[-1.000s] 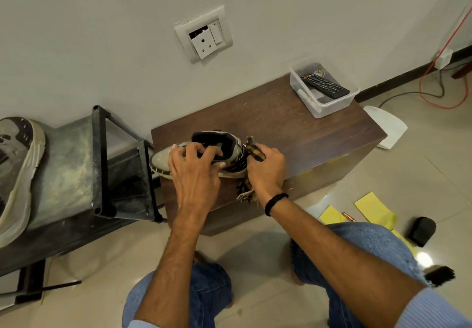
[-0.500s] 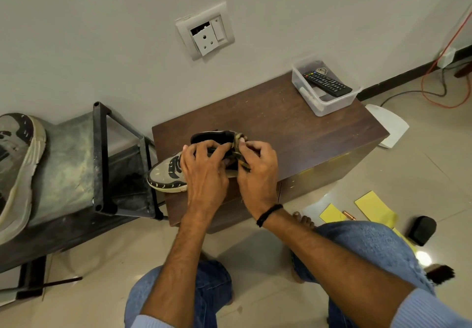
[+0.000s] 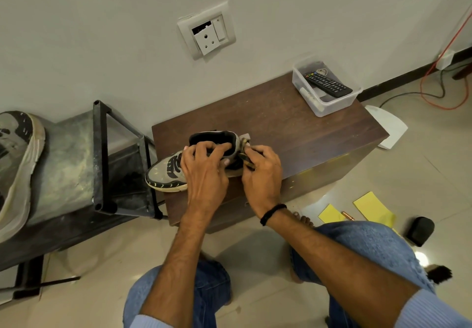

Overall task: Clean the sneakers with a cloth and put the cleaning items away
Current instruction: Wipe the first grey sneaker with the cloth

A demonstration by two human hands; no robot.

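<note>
A grey sneaker [image 3: 166,174] with black trim lies on the left part of a dark wooden cabinet [image 3: 293,128], toe over the left edge. My left hand [image 3: 204,171] grips its collar, fingers curled into the opening. My right hand [image 3: 263,171] holds a dark patterned cloth [image 3: 246,157] pressed against the heel; most of the cloth is hidden in the hand. A second sneaker [image 3: 18,164] lies sole-up on a metal rack [image 3: 76,164] at the far left.
A clear plastic box [image 3: 329,103] holding a remote stands at the cabinet's back right corner. On the floor to the right lie yellow papers [image 3: 373,207], a black object [image 3: 420,230], a brush [image 3: 439,274] and a white lid [image 3: 388,128]. Cables run along the wall.
My right hand with the cloth has moved from the sneaker's side, where the cloth hung down, up to the heel. The sneaker has shifted left, toe past the cabinet edge.
</note>
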